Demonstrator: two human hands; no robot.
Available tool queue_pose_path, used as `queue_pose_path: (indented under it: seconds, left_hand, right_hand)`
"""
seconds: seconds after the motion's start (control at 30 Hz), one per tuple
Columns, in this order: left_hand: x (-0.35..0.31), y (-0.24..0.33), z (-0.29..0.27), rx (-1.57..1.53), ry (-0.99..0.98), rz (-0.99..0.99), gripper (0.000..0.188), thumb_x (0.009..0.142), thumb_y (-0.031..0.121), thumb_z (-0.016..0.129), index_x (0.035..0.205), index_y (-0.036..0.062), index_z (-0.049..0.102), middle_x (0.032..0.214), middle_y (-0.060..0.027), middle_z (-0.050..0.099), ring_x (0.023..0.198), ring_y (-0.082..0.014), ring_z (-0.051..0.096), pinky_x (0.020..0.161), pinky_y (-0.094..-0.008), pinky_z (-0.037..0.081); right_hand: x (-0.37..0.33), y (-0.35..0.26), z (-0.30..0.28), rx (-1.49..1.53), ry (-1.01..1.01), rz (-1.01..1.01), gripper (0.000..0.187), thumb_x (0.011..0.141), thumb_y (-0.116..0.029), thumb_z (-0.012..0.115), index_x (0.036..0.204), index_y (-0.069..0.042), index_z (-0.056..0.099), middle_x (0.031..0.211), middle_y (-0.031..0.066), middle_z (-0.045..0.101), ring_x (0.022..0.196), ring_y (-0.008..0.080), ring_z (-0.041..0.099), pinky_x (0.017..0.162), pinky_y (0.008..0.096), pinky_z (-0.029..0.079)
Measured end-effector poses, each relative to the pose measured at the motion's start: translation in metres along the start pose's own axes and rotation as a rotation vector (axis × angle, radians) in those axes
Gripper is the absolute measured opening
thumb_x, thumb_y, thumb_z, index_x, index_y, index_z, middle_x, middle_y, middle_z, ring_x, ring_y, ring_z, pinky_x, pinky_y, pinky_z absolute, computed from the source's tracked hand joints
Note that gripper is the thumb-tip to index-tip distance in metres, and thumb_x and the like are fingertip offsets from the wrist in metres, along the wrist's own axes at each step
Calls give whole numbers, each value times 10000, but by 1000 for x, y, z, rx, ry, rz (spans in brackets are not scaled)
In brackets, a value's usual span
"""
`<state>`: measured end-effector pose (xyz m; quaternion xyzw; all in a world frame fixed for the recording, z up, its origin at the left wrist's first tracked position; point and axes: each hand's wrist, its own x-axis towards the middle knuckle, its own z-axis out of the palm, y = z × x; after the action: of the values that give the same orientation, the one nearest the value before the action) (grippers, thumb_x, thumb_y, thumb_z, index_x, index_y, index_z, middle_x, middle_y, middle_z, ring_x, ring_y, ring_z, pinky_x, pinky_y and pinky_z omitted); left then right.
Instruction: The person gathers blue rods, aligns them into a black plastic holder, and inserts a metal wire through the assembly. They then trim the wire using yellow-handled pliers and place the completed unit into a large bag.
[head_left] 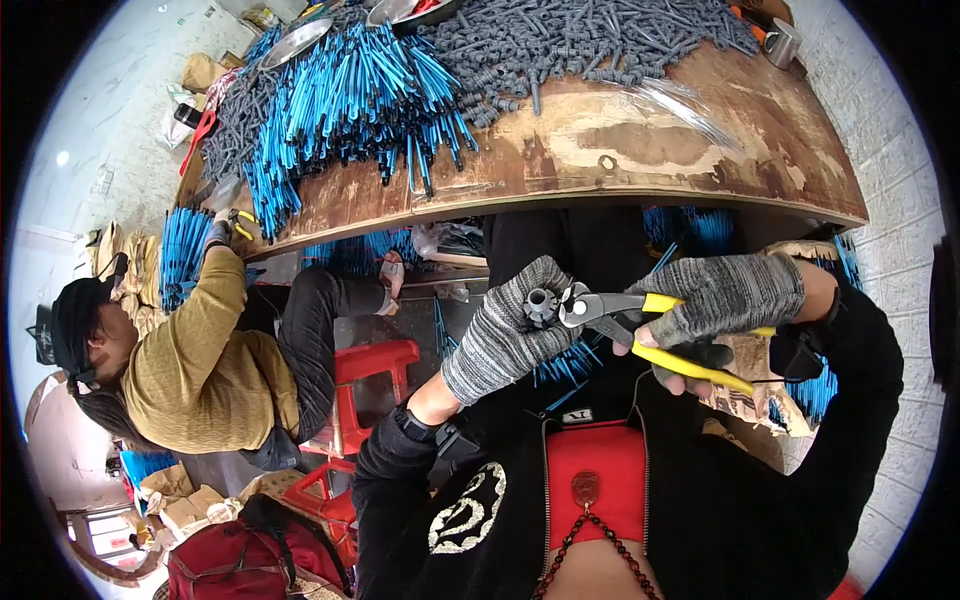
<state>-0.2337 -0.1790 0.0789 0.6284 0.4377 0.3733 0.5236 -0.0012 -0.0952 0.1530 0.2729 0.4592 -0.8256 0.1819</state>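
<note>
My left hand (pixel 510 325), in a grey knitted glove, is closed around a grey plastic fitting (pixel 541 308) whose round ribbed end faces up. My right hand (pixel 725 295), gloved with bare fingertips, grips yellow-handled cutting pliers (pixel 695 368). The metal jaws of the pliers touch or nearly touch the rim of the fitting; whether they bite on it I cannot tell. The handles are spread apart. Both hands are held above my lap, in front of the table edge.
A worn wooden table (pixel 620 150) carries a heap of grey plastic fittings (pixel 590 40) and a pile of blue rods with black ends (pixel 360 95). At left sits another person (pixel 205 360) with yellow-handled pliers (pixel 241 224). Red stools (pixel 375 362) and a red backpack (pixel 250 560) stand nearby.
</note>
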Motion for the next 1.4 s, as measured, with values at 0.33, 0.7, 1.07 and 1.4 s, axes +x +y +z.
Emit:
queue_pose_path:
  seconds: [0.33, 0.7, 1.07, 1.4]
  left_hand:
    - [-3, -9, -4, -282, 117, 9, 205, 798, 43, 696, 925, 43, 535, 898, -45, 627, 876, -118, 617, 765, -258, 496]
    - [2, -8, 0, -204, 133, -18, 153, 821, 43, 660, 889, 60, 525, 794, -1, 574, 818, -67, 585, 695, -218, 466]
    - [7, -18, 0, -57, 216, 31, 149, 828, 40, 650, 904, 47, 522, 755, -9, 599, 749, -61, 597, 626, -207, 471]
    - [10, -14, 13, -99, 332, 2, 155, 821, 26, 651, 904, 52, 522, 722, -7, 574, 687, -49, 553, 600, -207, 460]
  right_hand:
    - [54, 60, 17, -265, 561, -560, 450, 882, -72, 524, 1322, -83, 430, 916, 130, 604, 765, 213, 613, 634, 306, 545]
    - [50, 43, -2, -1603, 1256, -601, 701, 677, -12, 637, 1340, -181, 485, 1003, 115, 533, 892, 282, 541, 737, 369, 510]
    - [27, 37, 12, -1963, 1401, -546, 626, 724, -71, 629, 1331, -145, 493, 928, 92, 535, 811, 241, 539, 692, 376, 477]
    - [53, 49, 5, -1488, 1332, -563, 623, 748, 23, 572, 1348, -101, 459, 1035, 128, 546, 918, 297, 562, 769, 389, 507]
